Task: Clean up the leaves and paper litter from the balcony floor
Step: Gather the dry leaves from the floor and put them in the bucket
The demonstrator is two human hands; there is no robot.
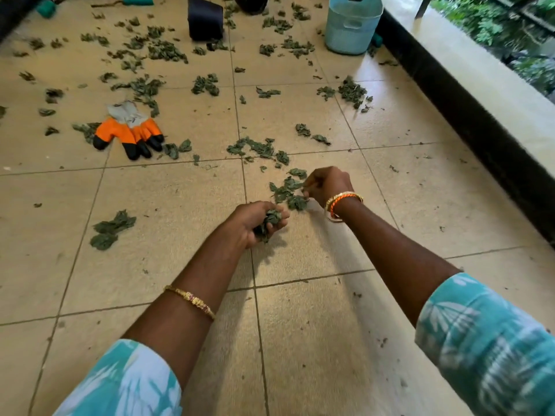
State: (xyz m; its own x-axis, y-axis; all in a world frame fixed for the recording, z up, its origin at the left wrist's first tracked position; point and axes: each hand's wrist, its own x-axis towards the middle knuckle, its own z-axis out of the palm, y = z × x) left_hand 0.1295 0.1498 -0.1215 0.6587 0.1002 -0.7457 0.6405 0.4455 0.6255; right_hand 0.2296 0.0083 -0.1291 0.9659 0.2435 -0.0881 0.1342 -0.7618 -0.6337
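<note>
Leaves, small, dry and dark green (286,190), are being gathered from the beige tiled balcony floor (168,211), and many more are scattered over the far tiles. A bunch of crumpled green leaves (268,222) is held in the left hand (255,222), whose fingers are curled round it. The right hand (326,184) is lowered to the small heap just beside it, with bent fingers that seem to pinch one or two leaves, though the fingertips are turned away and the grip cannot be read with certainty. For this step to be done well, the heap should probably be swept together with the right fingers first and then lifted in one portion, so that brittle pieces are not broken and left as crumbs; the full left hand should be emptied before it spills. A pale blue plastic bucket (351,25) is seen near the low wall, well apart from the hands, and it is judged to be a likely place for the leaves. A pair of orange, grey and black work gloves (130,130) lies unused on the floor. No paper litter can be made out. The dark square object (205,18) and the green-handled items at the top edge are cut off and cannot be identified.
</note>
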